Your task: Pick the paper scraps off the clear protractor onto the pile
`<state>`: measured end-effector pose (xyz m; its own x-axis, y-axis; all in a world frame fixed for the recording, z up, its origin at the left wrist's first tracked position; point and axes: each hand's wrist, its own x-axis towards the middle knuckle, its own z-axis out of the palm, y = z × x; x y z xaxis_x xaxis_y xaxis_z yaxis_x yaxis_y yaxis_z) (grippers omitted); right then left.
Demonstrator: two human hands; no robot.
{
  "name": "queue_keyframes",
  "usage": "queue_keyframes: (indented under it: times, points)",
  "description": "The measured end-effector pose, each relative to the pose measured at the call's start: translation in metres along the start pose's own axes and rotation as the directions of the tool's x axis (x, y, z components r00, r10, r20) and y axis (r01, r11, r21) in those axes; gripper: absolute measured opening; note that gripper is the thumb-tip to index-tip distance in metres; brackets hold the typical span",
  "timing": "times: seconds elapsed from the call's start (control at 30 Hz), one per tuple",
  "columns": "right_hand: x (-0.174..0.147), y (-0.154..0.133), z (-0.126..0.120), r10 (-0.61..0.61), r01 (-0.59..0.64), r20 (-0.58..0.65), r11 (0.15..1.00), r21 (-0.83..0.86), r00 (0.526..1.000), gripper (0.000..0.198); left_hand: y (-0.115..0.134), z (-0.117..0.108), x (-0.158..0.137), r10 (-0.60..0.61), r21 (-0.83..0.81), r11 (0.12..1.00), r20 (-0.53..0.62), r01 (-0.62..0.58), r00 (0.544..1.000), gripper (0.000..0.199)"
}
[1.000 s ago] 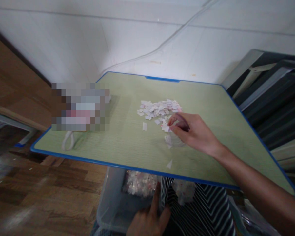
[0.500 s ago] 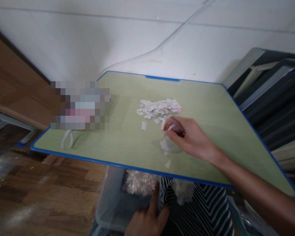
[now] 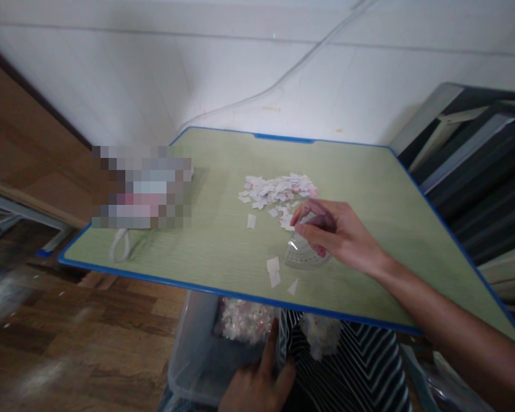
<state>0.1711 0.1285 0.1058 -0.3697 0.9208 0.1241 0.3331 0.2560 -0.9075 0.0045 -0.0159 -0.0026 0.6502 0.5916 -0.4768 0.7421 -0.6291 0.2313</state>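
Note:
My right hand point(image 3: 326, 226) is above the table, pinching a clear plastic protractor point(image 3: 304, 252) between thumb and fingers. The protractor's curved edge points down toward the tabletop. Just beyond it lies a heap of small white and pinkish paper scraps point(image 3: 278, 189). A few scraps point(image 3: 273, 270) lie apart, left of the protractor. Below the table edge, my left hand point(image 3: 257, 383) rests at the side of a clear plastic bin point(image 3: 182, 355), index finger stretched along its wall and thumb apart. Shiny pale pieces point(image 3: 244, 317) fill part of the bin.
The green table point(image 3: 214, 240) has a blue rim and stands against a white wall. A blurred-out item point(image 3: 146, 189) with a white loop point(image 3: 120, 245) sits at its left. Striped fabric point(image 3: 360, 366) holds more pale pieces point(image 3: 321, 335). Dark folded panels point(image 3: 489, 154) lean at right.
My right hand has shifted slightly right with the protractor, which shows more clearly. Paper scraps now lie on the table to its left. My left hand stays at the bin.

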Motion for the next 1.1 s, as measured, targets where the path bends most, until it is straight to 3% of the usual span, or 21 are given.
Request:
queue_keyframes:
  times: [0.23, 0.4, 0.53, 0.63, 0.73, 0.93, 1.1]
  points:
    - [-0.002, 0.0, 0.01, 0.045, -0.035, 0.156, 0.997, -0.07, 0.987, 0.004, 0.0, -0.002, 0.0, 0.007, -0.014, 1.0, 0.037, -0.006, 0.999, 0.041]
    - [0.001, 0.002, 0.004, -0.026, 0.012, -0.045, 0.96, -0.278, 0.999, 0.006, -0.001, 0.0, -0.001, 0.03, -0.039, 0.999, 0.012, -0.03, 0.999, 0.039]
    - [0.002, 0.0, -0.007, -0.037, 0.022, -0.037, 0.94, -0.341, 0.999, 0.007, -0.001, 0.001, -0.001, 0.025, -0.048, 0.999, 0.015, -0.024, 1.0, 0.037]
    - [0.002, -0.002, -0.016, 0.081, -0.046, 0.102, 0.949, -0.312, 0.991, 0.005, 0.0, -0.001, -0.001, 0.028, -0.046, 0.999, 0.031, -0.027, 0.999, 0.037]
    - [0.003, -0.002, -0.027, 0.215, -0.167, 0.222, 0.962, -0.216, 0.951, 0.005, 0.0, -0.003, -0.001, 0.031, -0.052, 0.998, 0.05, -0.028, 0.998, 0.036]
    - [0.009, 0.004, -0.033, 0.189, -0.182, 0.116, 0.981, -0.069, 0.975, 0.006, 0.0, -0.011, 0.0, 0.001, -0.062, 0.998, 0.129, 0.007, 0.992, 0.038]
    - [0.011, 0.008, -0.034, 0.22, -0.188, 0.248, 0.971, -0.148, 0.943, 0.005, 0.0, -0.021, 0.002, -0.008, -0.076, 0.997, 0.245, 0.028, 0.969, 0.04]
